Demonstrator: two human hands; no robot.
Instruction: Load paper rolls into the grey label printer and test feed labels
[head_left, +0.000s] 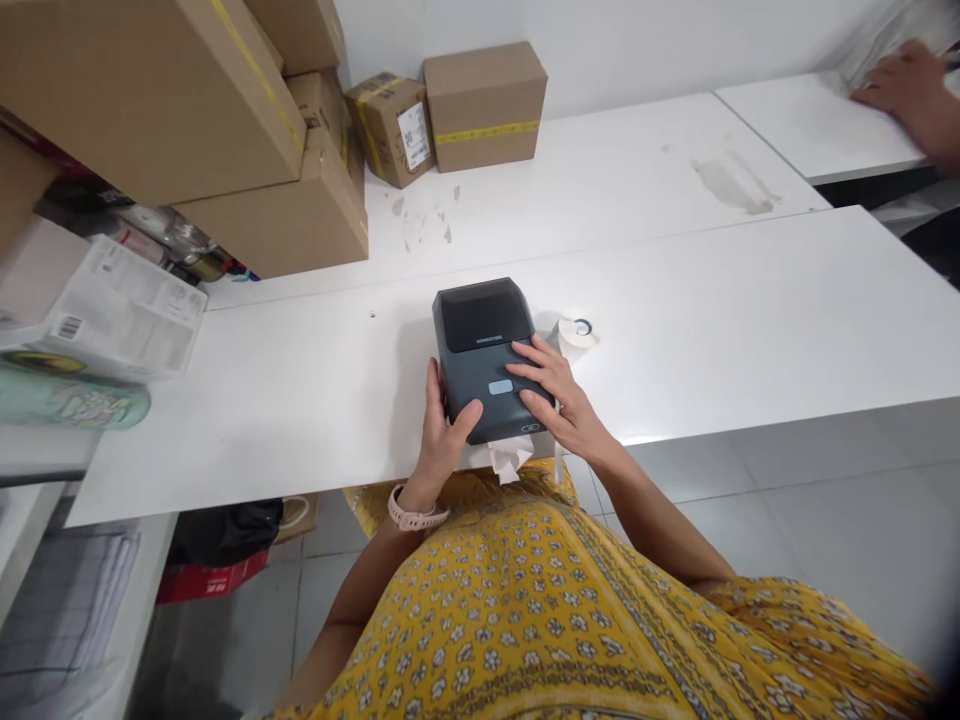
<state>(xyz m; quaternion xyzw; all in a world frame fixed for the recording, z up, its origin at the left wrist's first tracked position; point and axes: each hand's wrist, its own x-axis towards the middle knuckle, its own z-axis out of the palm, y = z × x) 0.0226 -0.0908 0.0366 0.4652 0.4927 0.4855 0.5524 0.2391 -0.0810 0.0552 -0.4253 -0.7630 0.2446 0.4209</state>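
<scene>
A small dark grey label printer (480, 340) sits near the front edge of a white table (750, 320). My left hand (439, 435) grips its left front corner, thumb on top. My right hand (551, 390) lies over its right front part, fingers spread on the lid beside a pale button (500, 386). White paper (510, 458) sticks out of the printer's front slot over the table edge. A white label roll (576, 332) lies just right of the printer.
Stacked cardboard boxes (225, 120) fill the back left, with two smaller boxes (465, 105) by the wall. Printed packages (112, 320) overhang the left. Another person's hand (911, 85) rests on a far-right table. A red and black bag (225, 545) lies below.
</scene>
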